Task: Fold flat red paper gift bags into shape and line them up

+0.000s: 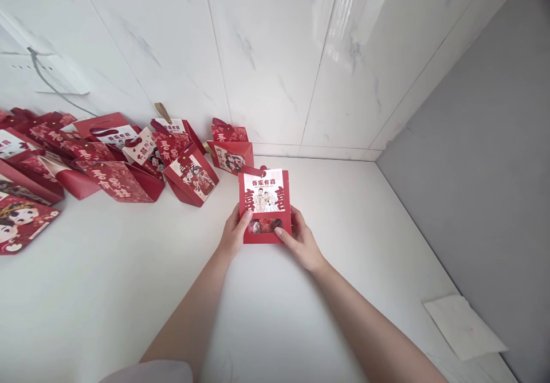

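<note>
A red gift box [266,199] with a white printed panel, a drawn wedding couple and a small clear window is between my two hands. Wrapped pieces show through the window. My left hand [234,231] grips its left side, thumb on the front. My right hand [302,238] holds the lower right side, with the thumb beside the window. The other fingers of both hands are partly hidden by the box. Just behind it, close to the wall, stands another red gift box [233,156].
Several red gift boxes [122,182] with ribbon handles crowd the left side of the white countertop [180,291]. A grey cable [55,89] runs from the wall socket behind them. At the lower right, a white paper sheet [466,327] lies near the grey wall [476,153].
</note>
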Demonstrator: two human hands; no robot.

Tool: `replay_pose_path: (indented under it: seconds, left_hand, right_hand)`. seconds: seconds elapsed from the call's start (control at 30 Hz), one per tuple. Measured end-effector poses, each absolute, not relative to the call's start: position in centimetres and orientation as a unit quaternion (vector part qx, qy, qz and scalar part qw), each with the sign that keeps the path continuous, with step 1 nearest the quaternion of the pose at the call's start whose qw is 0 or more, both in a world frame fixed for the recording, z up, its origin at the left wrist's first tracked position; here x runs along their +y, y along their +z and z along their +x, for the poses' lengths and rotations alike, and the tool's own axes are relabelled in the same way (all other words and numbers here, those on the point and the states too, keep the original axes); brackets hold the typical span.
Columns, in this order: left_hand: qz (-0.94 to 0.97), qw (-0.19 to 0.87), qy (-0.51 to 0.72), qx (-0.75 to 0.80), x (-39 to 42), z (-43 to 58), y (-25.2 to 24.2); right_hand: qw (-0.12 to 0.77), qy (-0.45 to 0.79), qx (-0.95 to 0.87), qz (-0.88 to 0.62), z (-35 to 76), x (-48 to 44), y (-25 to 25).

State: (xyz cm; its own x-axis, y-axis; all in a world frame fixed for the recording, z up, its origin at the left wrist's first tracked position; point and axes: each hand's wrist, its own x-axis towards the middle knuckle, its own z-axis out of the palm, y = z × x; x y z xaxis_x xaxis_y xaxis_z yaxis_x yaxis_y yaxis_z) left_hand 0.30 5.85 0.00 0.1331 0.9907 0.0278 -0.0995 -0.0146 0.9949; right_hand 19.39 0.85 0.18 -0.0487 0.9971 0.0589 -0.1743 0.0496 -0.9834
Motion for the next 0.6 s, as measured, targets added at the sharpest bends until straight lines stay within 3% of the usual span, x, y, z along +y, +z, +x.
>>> replay_pose_path:
  seconds: [0.6]
  left_hand:
    - [0.522,0.548,0.491,0.432,6.05,0.18,-0.20]
  right_hand:
    - [0.533,0.530,-0.497,-0.433,19.47,0.84,0.04]
